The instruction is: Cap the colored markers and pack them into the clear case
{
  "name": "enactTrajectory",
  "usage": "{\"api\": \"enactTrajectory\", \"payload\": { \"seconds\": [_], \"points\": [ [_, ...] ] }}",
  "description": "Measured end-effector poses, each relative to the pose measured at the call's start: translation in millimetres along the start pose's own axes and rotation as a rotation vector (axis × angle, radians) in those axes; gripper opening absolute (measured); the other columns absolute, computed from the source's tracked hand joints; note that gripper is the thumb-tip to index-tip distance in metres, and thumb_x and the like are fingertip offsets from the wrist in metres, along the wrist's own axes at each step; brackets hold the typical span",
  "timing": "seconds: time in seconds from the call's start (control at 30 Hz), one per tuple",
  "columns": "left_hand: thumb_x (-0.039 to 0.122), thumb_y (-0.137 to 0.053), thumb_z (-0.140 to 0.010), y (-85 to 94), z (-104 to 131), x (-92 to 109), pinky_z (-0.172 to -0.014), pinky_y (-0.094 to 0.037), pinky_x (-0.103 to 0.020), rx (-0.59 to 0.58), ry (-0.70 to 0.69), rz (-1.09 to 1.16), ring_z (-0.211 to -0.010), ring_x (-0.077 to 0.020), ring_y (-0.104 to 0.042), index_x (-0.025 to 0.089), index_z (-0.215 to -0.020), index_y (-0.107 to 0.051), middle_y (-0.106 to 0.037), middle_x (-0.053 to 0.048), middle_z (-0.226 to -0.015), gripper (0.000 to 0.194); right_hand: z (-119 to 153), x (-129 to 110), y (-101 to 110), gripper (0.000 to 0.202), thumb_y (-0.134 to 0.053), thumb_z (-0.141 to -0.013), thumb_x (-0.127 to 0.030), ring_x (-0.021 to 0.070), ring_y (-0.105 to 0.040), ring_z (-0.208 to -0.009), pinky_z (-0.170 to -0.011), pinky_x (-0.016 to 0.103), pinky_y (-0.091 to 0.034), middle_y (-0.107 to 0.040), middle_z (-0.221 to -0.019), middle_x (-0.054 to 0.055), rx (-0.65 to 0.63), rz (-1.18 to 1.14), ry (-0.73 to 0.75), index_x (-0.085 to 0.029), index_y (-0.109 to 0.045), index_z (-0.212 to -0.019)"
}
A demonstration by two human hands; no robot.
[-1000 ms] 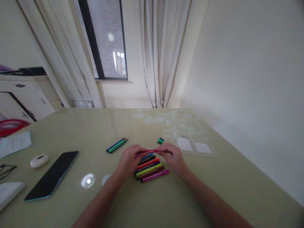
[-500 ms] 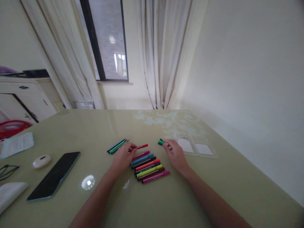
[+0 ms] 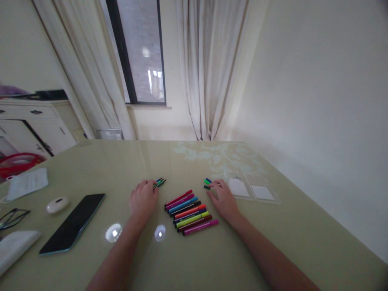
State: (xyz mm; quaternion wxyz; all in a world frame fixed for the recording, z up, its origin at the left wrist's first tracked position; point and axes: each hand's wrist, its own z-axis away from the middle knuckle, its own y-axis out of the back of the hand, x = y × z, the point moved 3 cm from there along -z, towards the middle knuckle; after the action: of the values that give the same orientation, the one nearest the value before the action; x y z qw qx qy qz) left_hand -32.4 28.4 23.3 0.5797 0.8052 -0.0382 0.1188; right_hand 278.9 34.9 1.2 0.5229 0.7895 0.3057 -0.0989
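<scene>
My left hand (image 3: pixel 144 200) lies over a few uncapped felt-tip pens (image 3: pixel 160 183), its fingers curled round them. Their dark tips and some green barrel stick out past the fingertips; the rest is hidden. At the right, my right hand (image 3: pixel 224 200) rests with thumb and fingers apart, fingertips beside small blue and green pen caps (image 3: pixel 207 182). Between the hands lies a slanted row of capped felt-tip pens, with a red pen (image 3: pixel 178 199) at the far end, a yellow-green pen (image 3: pixel 191 220) nearer and a magenta pen (image 3: pixel 201 227) closest to me.
A clear plastic case (image 3: pixel 263 192) with white cards lies open beyond my right hand. On the left are a phone (image 3: pixel 72 224), a white oval case (image 3: pixel 57 205), glasses (image 3: pixel 13 218) and a white object (image 3: pixel 18 248). The table's right edge runs along the wall.
My left hand has let go of the red felt-tip pen, which now lies in the row, and moved left onto the uncapped pens. My right hand's fingers have loosened from the caps.
</scene>
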Motion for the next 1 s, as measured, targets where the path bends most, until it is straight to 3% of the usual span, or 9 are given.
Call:
{"api": "enactTrajectory", "payload": {
  "seconds": [0.13, 0.27, 0.43, 0.57, 0.7, 1.0],
  "points": [
    [0.028, -0.051, -0.096, -0.7, 2.2, -5.9, -0.083, -0.05, -0.041, -0.04, 0.025, -0.084, -0.101, -0.0317, -0.066, 0.02, -0.102, -0.07, -0.069, -0.012, -0.106, 0.021, -0.8, -0.5, -0.6, 0.017, -0.066, -0.091, -0.022, 0.0281, -0.064, -0.108, -0.098, 0.045, -0.051, -0.063, -0.117, 0.011, -0.015, -0.004, -0.007, -0.021, -0.071, -0.108],
    [0.028, -0.052, -0.096, -6.7, 3.7, 4.1, -0.087, -0.048, -0.044, -0.072, -0.027, -0.023, -0.106, -0.0333, -0.064, 0.02, -0.099, -0.069, -0.07, -0.013, -0.109, 0.02, -1.5, 1.2, -2.2, 0.008, -0.065, -0.092, -0.021, 0.0275, -0.063, -0.106, -0.097, 0.045, -0.051, -0.065, -0.112, 0.01, -0.021, 0.0, 0.012, -0.021, -0.072, -0.097],
    [0.028, -0.051, -0.098, -10.3, 4.1, 27.3, -0.091, -0.047, -0.044, -0.067, -0.175, 0.282, -0.101, -0.0286, -0.067, 0.022, -0.1, -0.065, -0.075, -0.008, -0.102, 0.016, -2.7, -0.2, -0.2, 0.009, -0.063, -0.094, -0.024, 0.0272, -0.064, -0.102, -0.094, 0.044, -0.051, -0.071, -0.103, 0.009, 0.018, -0.092, 0.021, -0.022, -0.072, -0.093],
    [0.034, -0.057, -0.096, -4.8, 8.4, 45.3, -0.091, -0.05, -0.04, -0.07, -0.324, 0.575, -0.096, -0.0245, -0.068, 0.023, -0.101, -0.068, -0.076, -0.006, -0.101, 0.016, -3.0, -11.6, 7.5, 0.016, -0.06, -0.098, -0.033, 0.0208, -0.066, -0.083, -0.078, 0.034, -0.053, -0.074, -0.096, 0.005, 0.032, -0.355, -0.037, -0.022, -0.069, -0.103],
    [0.034, -0.059, -0.095, 3.2, 14.2, 55.2, -0.092, -0.052, -0.041, -0.043, -0.379, 0.646, -0.098, -0.0252, -0.069, 0.024, -0.102, -0.074, -0.077, -0.006, -0.101, 0.019, -1.9, -23.5, 15.1, 0.018, -0.064, -0.096, -0.038, 0.0191, -0.065, -0.078, -0.071, 0.031, -0.051, -0.076, -0.095, 0.004, 0.063, -0.477, -0.029, -0.022, -0.071, -0.1],
    [0.033, -0.061, -0.096, 6.9, 16.5, 60.5, -0.088, -0.053, -0.037, -0.063, -0.428, 0.674, -0.094, -0.023, -0.07, 0.025, -0.101, -0.074, -0.077, -0.003, -0.099, 0.016, 0.8, -31.1, 21.0, 0.018, -0.067, -0.094, -0.038, 0.0202, -0.066, -0.079, -0.072, 0.032, -0.052, -0.076, -0.094, 0.005, 0.093, -0.513, -0.011, -0.022, -0.073, -0.099]
  ]
}}
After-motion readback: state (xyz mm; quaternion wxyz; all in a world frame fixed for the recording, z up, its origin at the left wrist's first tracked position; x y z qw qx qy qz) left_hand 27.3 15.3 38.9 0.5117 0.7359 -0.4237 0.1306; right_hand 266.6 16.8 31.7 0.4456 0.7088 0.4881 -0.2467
